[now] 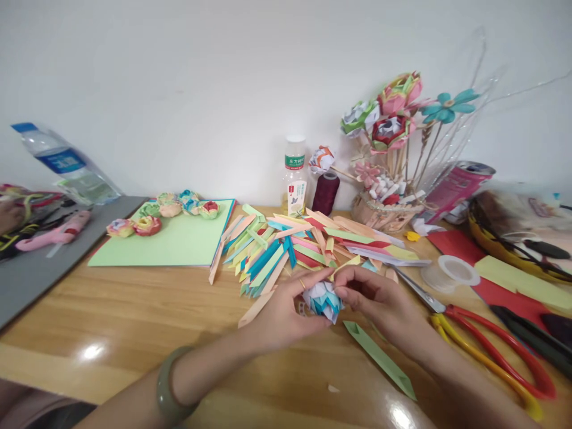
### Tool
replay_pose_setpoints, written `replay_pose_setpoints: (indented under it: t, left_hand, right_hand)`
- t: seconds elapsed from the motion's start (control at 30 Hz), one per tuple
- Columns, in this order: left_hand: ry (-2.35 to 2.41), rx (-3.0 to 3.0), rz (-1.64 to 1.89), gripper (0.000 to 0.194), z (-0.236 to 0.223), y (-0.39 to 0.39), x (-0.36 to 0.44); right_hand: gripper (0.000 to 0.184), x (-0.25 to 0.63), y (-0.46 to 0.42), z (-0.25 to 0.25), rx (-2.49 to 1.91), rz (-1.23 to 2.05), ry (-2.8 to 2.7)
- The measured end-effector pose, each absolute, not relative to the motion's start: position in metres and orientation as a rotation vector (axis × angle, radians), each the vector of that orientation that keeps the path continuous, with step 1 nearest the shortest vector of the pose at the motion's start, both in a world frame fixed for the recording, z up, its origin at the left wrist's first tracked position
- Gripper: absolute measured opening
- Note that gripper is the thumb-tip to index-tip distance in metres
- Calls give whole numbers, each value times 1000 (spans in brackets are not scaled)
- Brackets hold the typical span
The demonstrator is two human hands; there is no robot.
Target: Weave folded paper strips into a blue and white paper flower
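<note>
A blue and white folded paper flower point(324, 300) is gripped between the thumb and fingers of my left hand point(286, 310), above the wooden table. On the flower's right side, my right hand point(373, 298) pinches at its edge with thumb and forefinger; whether a petal lies in that pinch is hidden. A green folded paper strip point(379, 359) lies on the table just below my right hand. Behind both hands spreads a pile of folded paper strips point(272, 250) in many colours.
Scissors point(482, 333) with red and yellow handles and a tape roll point(450, 272) lie at right. Several finished paper flowers point(147, 226) rest on green paper point(156, 253). At the back stand a bottle point(295, 176), a thread spool point(326, 193) and a flower basket point(384, 214).
</note>
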State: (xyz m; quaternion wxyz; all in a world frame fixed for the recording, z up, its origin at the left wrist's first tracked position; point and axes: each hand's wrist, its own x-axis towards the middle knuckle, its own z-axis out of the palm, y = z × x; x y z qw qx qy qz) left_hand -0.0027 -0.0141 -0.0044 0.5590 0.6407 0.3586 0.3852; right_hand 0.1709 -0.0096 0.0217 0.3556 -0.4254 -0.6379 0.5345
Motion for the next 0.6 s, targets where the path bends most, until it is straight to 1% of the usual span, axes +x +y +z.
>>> replay_pose_setpoints:
  t: [0.1, 0.23, 0.37, 0.43, 0.6]
  left_hand:
    - [803, 1380, 874, 67, -9, -14, -3]
    - [738, 1217, 797, 70, -11, -13, -4]
    - [712, 1121, 804, 67, -11, -12, -3]
    - [698, 1074, 831, 60, -11, -12, -1]
    - [701, 1087, 866, 44, -10, -14, 1]
  right_hand:
    - [16, 171, -9, 23, -1108, 1447, -1556]
    - [12, 171, -11, 28, -1137, 1228, -1627]
    - [10, 171, -13, 30, -1145, 1074, -1757]
    - [12, 171, -12, 29, -1163, 1120, -1750]
    - [20, 178, -7, 22, -1213, 1520, -1526]
